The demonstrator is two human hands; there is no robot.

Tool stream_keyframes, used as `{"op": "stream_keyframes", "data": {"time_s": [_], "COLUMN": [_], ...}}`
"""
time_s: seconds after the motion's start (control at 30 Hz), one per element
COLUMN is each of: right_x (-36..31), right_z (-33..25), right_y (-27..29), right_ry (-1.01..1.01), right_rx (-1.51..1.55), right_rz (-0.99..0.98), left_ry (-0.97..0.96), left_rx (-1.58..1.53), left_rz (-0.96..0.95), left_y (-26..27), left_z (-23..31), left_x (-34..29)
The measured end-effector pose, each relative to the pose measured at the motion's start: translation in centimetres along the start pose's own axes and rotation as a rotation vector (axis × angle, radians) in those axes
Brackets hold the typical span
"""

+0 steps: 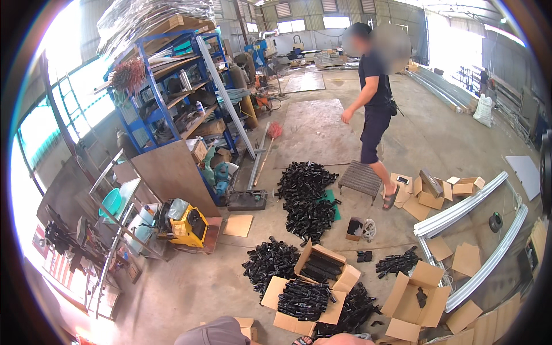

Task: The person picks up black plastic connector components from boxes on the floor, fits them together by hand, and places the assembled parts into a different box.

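Note:
Neither of my hands shows; at the lower edge there are only a grey-clothed knee (215, 332) and a bare patch of skin, probably the other knee. Just ahead stands an open cardboard box (286, 324) filled with small black parts (303, 299). Right behind it, a second open box (345, 279) holds longer black pieces (320, 268). Heaps of similar black parts (270, 261) lie on the floor around them. To the right, another open carton (402, 299) has a black piece (421, 297) inside. What exactly the parts are is too small to tell.
A co-worker (376, 98) in dark clothes steps past a low woven stool (360, 179). Bent white metal profiles (460, 213) and loose cardboard lie at right. On the left stand a yellow machine (192, 227), a metal rack and a loaded blue shelf (158, 112). More black heaps (305, 184) lie farther off.

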State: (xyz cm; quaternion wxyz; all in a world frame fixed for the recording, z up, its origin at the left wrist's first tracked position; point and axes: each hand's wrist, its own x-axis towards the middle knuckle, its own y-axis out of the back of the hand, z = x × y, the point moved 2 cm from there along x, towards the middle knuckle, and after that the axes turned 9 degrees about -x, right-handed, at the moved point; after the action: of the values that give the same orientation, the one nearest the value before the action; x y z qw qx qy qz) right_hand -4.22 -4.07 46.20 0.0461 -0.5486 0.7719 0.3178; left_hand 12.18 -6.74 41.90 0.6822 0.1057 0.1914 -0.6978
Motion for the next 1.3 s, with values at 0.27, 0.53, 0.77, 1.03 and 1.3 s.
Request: {"op": "stream_keyframes", "data": {"time_s": [0.27,0.53,0.77,1.03,1.3], "right_x": [-0.4,-0.5,3.5,8.7,11.9], "right_z": [1.9,11.7,28.6,45.2,51.8], "right_y": [-0.9,-1.8,-4.0,-7.0,-5.6], "right_ry": [-0.009,-0.12,-0.281,-0.43,-0.392], "right_rx": [0.011,0.068,0.2,0.423,0.292], "right_rz": [0.007,0.027,0.22,0.221,0.091], "left_ry": [0.011,0.064,0.203,0.238,0.444], "left_rx": [0.03,0.116,0.176,0.081,-0.097], "left_rz": [-0.032,-0.158,-0.326,-0.343,-0.565], "left_y": [-0.4,-4.1,-8.1,-10.3,-11.6], "left_z": [-2.5,-13.4,-25.0,-38.7,-49.0], "left_x": [0.1,-1.0,2.3,6.5,9.8]}}
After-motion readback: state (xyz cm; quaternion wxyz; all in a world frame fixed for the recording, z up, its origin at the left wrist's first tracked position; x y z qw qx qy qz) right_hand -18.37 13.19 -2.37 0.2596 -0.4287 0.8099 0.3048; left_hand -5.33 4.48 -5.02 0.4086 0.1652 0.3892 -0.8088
